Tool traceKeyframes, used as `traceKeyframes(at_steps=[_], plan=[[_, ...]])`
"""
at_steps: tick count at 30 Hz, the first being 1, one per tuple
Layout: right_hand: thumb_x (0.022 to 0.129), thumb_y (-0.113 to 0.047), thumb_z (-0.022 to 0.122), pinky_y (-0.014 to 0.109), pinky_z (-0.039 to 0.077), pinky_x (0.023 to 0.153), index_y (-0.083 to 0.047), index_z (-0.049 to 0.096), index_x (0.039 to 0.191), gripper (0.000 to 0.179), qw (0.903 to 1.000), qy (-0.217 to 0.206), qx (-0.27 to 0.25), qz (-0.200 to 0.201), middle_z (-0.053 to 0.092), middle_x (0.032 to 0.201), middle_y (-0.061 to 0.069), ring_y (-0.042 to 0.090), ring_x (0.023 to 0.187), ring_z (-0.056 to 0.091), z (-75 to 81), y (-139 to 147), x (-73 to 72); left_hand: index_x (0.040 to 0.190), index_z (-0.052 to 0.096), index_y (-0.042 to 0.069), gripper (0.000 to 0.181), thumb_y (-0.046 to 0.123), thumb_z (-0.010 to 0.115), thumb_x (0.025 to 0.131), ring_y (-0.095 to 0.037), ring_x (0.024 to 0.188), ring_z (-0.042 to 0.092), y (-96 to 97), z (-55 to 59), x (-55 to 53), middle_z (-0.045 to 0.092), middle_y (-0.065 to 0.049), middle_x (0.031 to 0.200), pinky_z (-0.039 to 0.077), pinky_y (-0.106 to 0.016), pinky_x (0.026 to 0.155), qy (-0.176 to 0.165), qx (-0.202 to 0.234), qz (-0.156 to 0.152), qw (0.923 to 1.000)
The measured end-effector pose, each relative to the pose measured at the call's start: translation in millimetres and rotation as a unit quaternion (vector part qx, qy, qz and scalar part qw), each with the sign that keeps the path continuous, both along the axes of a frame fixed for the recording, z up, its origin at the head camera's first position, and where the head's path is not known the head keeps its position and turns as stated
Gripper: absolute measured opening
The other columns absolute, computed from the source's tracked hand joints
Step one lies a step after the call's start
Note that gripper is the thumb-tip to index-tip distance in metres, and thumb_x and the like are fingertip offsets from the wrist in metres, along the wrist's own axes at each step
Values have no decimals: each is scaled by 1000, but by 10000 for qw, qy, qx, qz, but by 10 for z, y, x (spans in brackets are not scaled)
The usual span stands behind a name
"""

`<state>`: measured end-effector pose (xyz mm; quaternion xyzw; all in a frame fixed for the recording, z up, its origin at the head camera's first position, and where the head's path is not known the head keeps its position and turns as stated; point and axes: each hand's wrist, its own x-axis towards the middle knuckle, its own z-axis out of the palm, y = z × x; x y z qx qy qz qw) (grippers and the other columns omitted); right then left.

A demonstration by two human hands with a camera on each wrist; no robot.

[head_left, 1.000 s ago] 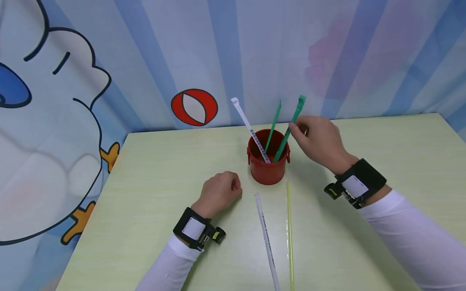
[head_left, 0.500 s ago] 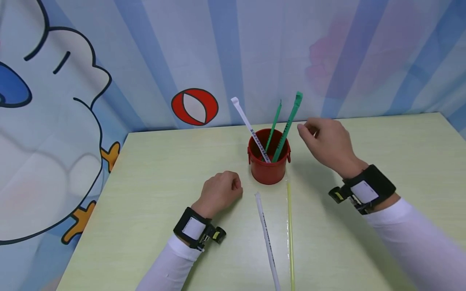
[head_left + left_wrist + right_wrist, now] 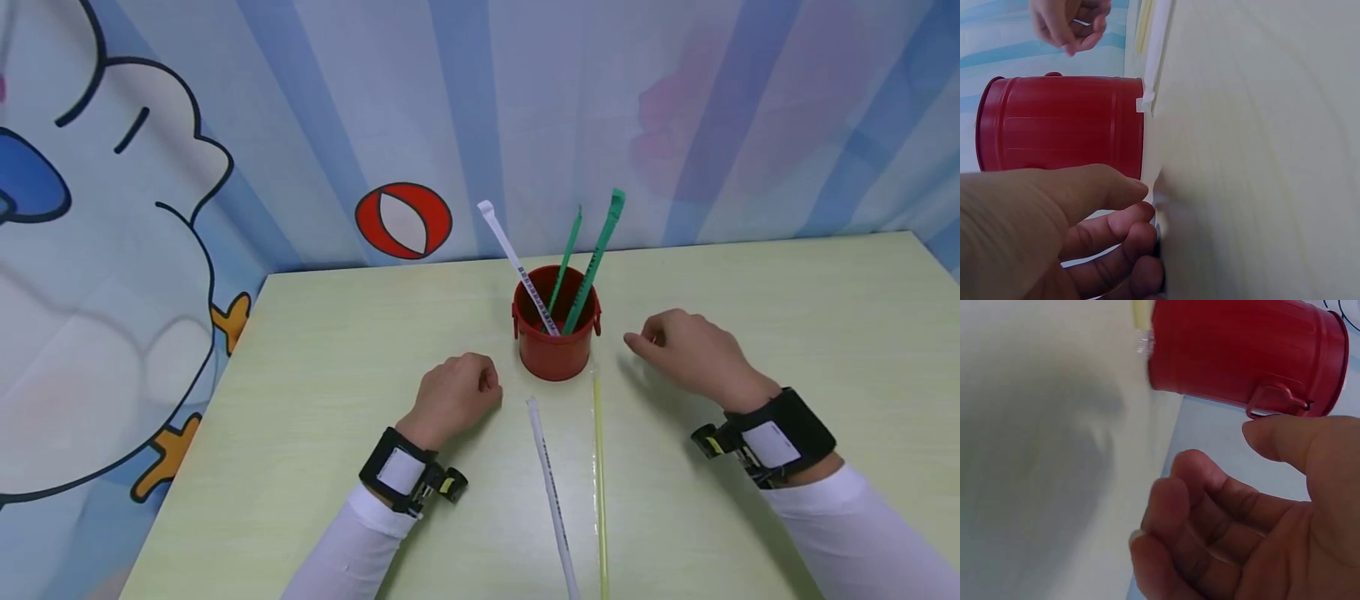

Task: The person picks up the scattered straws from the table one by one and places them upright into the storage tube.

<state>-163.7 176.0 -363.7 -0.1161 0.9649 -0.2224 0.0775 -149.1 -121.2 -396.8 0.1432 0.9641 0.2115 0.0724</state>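
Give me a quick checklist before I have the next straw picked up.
1. Red bucket upright on the table: ok.
2. Leaning white straw, thin green straw and thick green straw all inside it: ok.
3. Right hand holding nothing: ok.
4. Left hand holding nothing: ok, none seen.
5. Loose white straw and yellow straw lying apart: ok where visible.
6. Both fully in the head view: not ok, cut off by the frame.

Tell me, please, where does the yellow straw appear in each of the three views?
Head: the yellow straw is at lower centre-right, right of the loose white straw.
Left wrist: part of it shows at the top edge, left of that white straw.
Right wrist: only a short piece shows at the top edge.
Shared landmark: the red bucket.
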Motion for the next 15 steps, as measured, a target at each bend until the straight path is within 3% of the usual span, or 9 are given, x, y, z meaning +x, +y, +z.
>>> traceKeyframes(at_steps=[15], plan=[[89,-38,48,33,36,49,-5,61,89,35,9987,-491,82,-134,51,61,-1,16,55,45,-195,146,125,72,55,19,11,21,58,82,-12,59,47,18,3,15,49,4,61,37,-28,51,110,-14,28,9999]])
